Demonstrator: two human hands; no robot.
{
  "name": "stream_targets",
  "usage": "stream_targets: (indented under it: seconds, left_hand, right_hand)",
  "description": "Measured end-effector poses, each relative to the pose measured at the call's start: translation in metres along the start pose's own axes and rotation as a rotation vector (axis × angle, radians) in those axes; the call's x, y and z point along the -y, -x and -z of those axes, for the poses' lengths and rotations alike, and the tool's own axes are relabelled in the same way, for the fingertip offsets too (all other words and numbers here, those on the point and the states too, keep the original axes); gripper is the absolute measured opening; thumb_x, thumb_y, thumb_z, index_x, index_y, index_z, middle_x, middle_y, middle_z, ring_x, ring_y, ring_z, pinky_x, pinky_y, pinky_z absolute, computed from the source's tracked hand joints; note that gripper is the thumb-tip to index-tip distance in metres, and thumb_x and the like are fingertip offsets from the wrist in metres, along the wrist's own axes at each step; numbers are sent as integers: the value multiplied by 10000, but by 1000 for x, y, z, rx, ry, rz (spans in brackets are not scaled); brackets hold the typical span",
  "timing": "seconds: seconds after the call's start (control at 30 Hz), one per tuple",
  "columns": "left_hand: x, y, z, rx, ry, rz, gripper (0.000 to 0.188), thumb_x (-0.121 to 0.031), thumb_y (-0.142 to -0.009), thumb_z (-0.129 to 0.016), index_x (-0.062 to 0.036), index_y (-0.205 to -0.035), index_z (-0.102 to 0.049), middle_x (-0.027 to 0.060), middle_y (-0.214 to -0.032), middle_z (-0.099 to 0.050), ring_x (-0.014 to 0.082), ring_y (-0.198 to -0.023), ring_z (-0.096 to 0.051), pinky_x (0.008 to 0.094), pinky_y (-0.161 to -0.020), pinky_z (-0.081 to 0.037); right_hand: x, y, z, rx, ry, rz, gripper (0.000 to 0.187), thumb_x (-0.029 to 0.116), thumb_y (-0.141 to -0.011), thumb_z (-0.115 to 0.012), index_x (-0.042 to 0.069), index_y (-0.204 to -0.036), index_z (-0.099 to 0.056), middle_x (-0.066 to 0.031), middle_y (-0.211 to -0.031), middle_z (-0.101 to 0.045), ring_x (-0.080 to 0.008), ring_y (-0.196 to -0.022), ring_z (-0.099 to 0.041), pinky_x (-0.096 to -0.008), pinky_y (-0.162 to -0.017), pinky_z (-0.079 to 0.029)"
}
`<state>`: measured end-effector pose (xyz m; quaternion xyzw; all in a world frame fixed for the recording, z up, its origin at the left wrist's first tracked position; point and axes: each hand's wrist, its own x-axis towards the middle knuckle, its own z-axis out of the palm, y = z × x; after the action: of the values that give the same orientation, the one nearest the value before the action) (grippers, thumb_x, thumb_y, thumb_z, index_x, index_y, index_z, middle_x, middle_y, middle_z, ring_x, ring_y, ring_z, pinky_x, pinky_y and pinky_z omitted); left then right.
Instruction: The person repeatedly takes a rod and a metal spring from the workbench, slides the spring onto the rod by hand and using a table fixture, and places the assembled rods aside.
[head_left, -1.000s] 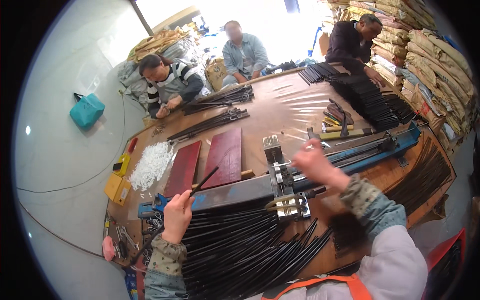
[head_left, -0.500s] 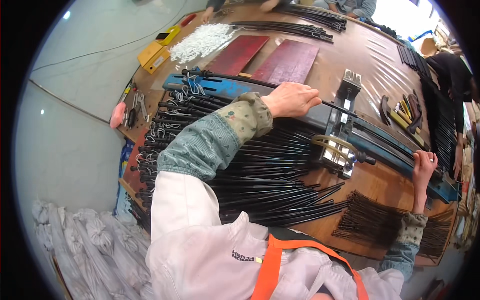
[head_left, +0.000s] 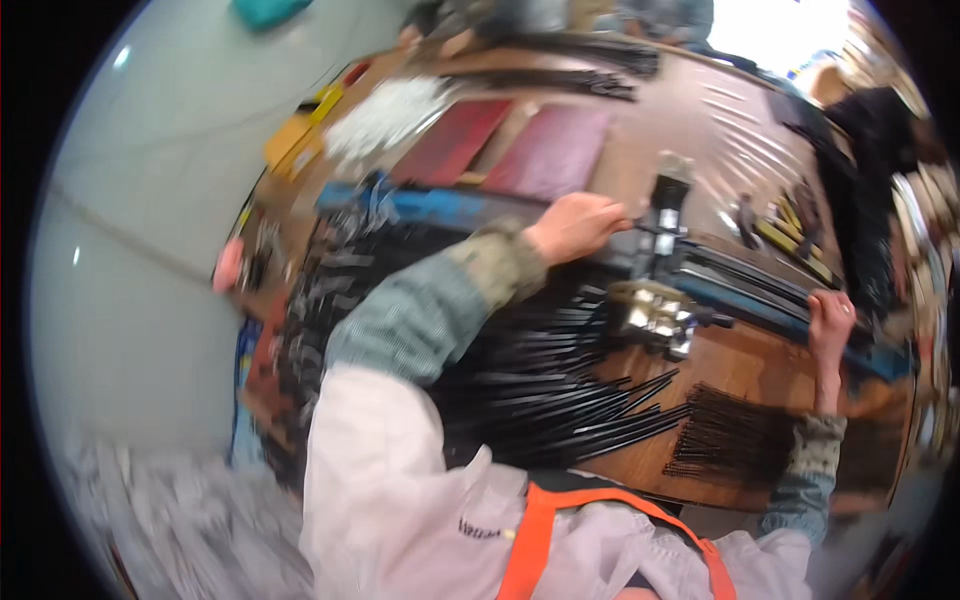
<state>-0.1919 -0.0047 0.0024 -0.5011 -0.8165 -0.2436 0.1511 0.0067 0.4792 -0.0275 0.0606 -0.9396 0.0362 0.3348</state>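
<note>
My left hand (head_left: pixel 578 227) is closed round a thin black rod (head_left: pixel 642 226) that lies along a long blue metal rail (head_left: pixel 430 206). Its fingertips are just left of an upright clamp-like fixture (head_left: pixel 668 205) mounted across the rail. Farther right, my right hand (head_left: pixel 830 320) has its fingers curled together over the rail's right part; what they grip is hidden. Below the left arm, many black rods (head_left: pixel 560 385) with white cords at their left ends lie heaped. Motion blurs the picture.
Dark thin coiled rods (head_left: pixel 730 435) lie at the near right. Beyond the rail are two dark red boards (head_left: pixel 548 150), a white pile of small pieces (head_left: pixel 385 118), a yellow box (head_left: pixel 292 145) and hand tools (head_left: pixel 790 230). Other people sit at the far edge.
The whole view has shifted. My left hand, with the black rod, has moved right, closer to the clamp-like fixture. My right hand keeps about the same place along the rail.
</note>
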Motion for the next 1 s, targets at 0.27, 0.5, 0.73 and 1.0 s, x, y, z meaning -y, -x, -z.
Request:
stream_targets:
  seconds: [0.27,0.5,0.73,1.0]
  left_hand:
    - [-3,22,12,121,-157,122,268,-315,-1023,-586,-88,-887,-622,156,-766,-661,396,-741,-662,503,-644,-520]
    - [-10,7,8,173,-135,225,250,-286,-1002,-570,-84,-866,-628,212,-759,-658,455,-749,-657,555,-639,-505]
    - [-18,22,4,132,-162,201,266,-303,-1005,-598,-87,-849,-611,173,-731,-653,417,-725,-665,524,-608,-512]
    - [12,3,-5,-31,-281,-100,51,-141,-901,-610,-132,-854,-627,126,-750,-651,355,-676,-662,474,-571,-513]
  right_hand:
    - [132,-27,-3,-62,-115,58,473,42,-795,-780,77,-1257,-680,-97,-1268,-712,-324,-1317,-563,-493,-1145,-321]
    - [177,4,-2,-16,-248,73,376,193,-849,-787,89,-1202,-710,-7,-980,-735,-224,-1006,-657,-397,-942,-370]
    - [205,11,-22,112,-694,-34,210,83,-880,-737,9,-1064,-666,-161,-900,-636,-362,-894,-634,-404,-757,-507]
    - [191,-23,-8,527,-798,-357,311,233,-892,-740,-6,-1083,-681,-198,-1122,-686,-376,-1030,-641,-431,-909,-516]
